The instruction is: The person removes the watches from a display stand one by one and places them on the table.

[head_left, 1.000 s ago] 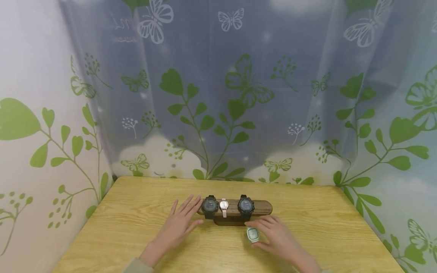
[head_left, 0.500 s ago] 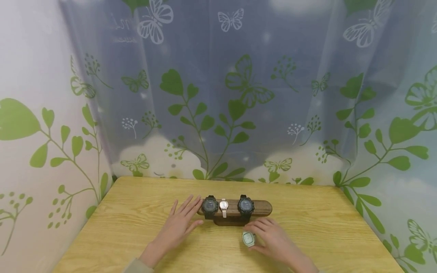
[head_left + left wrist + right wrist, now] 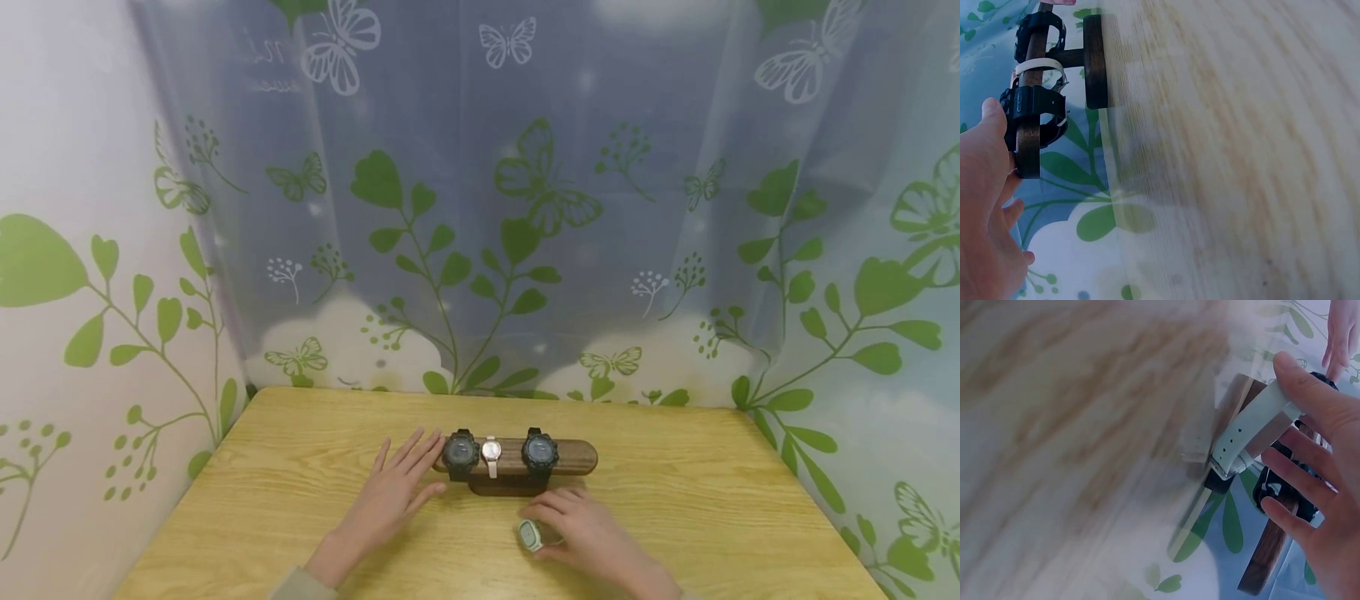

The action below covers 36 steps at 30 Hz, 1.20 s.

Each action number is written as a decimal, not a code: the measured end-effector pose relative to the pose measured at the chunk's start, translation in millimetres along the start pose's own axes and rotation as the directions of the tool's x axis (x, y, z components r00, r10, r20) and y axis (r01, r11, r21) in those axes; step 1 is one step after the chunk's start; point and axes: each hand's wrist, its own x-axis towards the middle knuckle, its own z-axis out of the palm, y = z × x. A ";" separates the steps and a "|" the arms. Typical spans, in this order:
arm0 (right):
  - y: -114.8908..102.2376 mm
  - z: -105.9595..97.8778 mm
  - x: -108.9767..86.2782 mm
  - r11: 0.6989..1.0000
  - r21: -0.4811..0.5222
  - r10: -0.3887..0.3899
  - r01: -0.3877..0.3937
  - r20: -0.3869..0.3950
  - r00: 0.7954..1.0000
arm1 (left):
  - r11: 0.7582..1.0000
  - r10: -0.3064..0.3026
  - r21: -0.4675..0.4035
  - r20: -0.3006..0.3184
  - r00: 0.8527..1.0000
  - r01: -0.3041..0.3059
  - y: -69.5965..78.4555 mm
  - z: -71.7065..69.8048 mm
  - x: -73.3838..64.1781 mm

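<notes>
Right hand [image 3: 581, 531]: curled, pinching pale green watch [image 3: 529, 535] over desk [image 3: 300, 467], farther from rear edge than wooden stand [image 3: 578, 458]. Left hand [image 3: 393, 493]: extended, without grip, fingertips at left end of stand. On stand, left to right: black watch [image 3: 461, 451], white watch [image 3: 492, 451], second black watch [image 3: 541, 451].

The person's right hand [image 3: 581, 532] is pinching a pale green watch with a squarish face [image 3: 529, 536] between thumb and fingers, in front of a dark brown wooden watch stand with a rounded bar [image 3: 579, 458]. The left hand [image 3: 390, 493], fingers outstretched, is touching the bar's left end. The bar is carrying a chunky black round watch [image 3: 461, 451] at left, a small round watch with a pale strap [image 3: 491, 451] just beside it, and a second chunky black round watch [image 3: 541, 451] farther right. The stand is resting on a yellowish wood-grain table [image 3: 300, 454].
</notes>
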 end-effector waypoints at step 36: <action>-6.1 -2.2 5.2 0.990 0.106 0.079 -0.092 0.126 0.989 | 1.000 -0.005 -0.019 0.003 1.000 0.005 0.3 -0.8 -0.9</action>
